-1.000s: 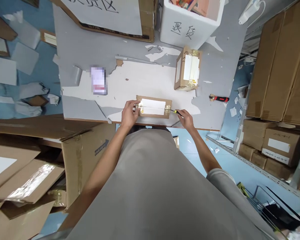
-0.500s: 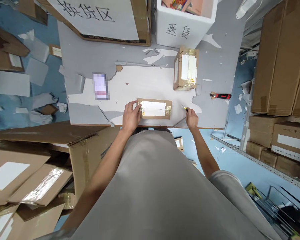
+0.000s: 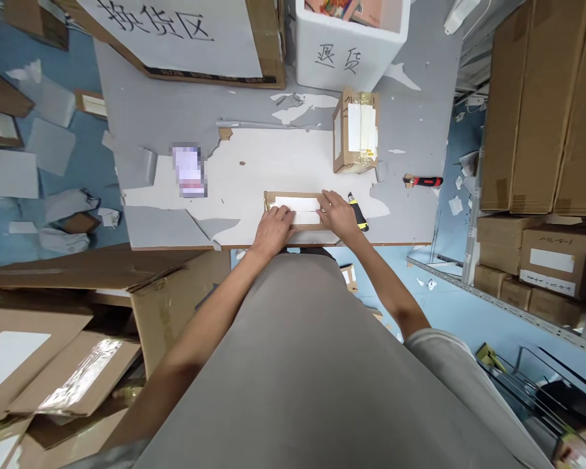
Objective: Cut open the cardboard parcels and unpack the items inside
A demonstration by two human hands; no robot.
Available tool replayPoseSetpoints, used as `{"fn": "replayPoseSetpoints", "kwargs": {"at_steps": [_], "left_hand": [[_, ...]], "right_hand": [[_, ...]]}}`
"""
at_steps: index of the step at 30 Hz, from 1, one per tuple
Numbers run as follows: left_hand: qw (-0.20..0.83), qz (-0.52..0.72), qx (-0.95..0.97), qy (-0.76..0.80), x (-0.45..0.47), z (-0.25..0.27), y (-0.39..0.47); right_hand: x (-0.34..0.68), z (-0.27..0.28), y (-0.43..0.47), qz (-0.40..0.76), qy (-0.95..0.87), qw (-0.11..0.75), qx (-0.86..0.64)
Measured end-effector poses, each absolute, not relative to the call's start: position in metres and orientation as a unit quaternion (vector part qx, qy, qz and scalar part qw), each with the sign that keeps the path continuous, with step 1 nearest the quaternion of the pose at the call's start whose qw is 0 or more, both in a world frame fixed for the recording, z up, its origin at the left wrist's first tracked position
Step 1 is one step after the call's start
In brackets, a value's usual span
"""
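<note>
A white foam bin (image 3: 344, 60) holds pink items (image 3: 370, 12) at one o'clock, while my left hand (image 3: 272, 231) and right hand (image 3: 340, 216) curl over the small carton (image 3: 303, 204) near the counter's (image 3: 161, 227) six-o'clock edge, whether pinching I can't tell.

The yellow-and-black cutter (image 3: 358, 212) has left the right hand (image 3: 340, 216) and lies right of frame centre; that hand now touches the right end of the small box (image 3: 300, 203), while the left hand (image 3: 273, 232) has shifted rightward along it

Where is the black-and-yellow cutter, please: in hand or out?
Out: the cutter lies on the table, while the right hand touches a box.
</note>
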State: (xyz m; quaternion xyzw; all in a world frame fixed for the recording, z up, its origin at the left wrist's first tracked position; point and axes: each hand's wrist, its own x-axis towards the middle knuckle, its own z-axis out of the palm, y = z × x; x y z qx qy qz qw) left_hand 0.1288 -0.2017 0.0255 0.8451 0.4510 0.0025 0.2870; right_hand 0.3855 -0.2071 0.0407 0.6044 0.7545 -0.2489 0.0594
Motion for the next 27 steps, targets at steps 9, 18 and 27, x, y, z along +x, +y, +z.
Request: {"fn": "replayPoseSetpoints", "kwargs": {"at_steps": [9, 18, 27], "left_hand": [[0.300, -0.019, 0.844, 0.444, 0.141, 0.015, -0.191], [0.302, 0.062, 0.836, 0.453, 0.147, 0.023, -0.196], [0.268, 0.042, 0.888, 0.372, 0.135, 0.022, -0.226]], "right_hand": [[0.383, 0.056, -0.187, -0.221, 0.800, 0.193, 0.524], [0.387, 0.075, -0.169, -0.203, 0.808, 0.231, 0.502], [0.398, 0.072, -0.151, -0.265, 0.737, 0.127, 0.609]]}}
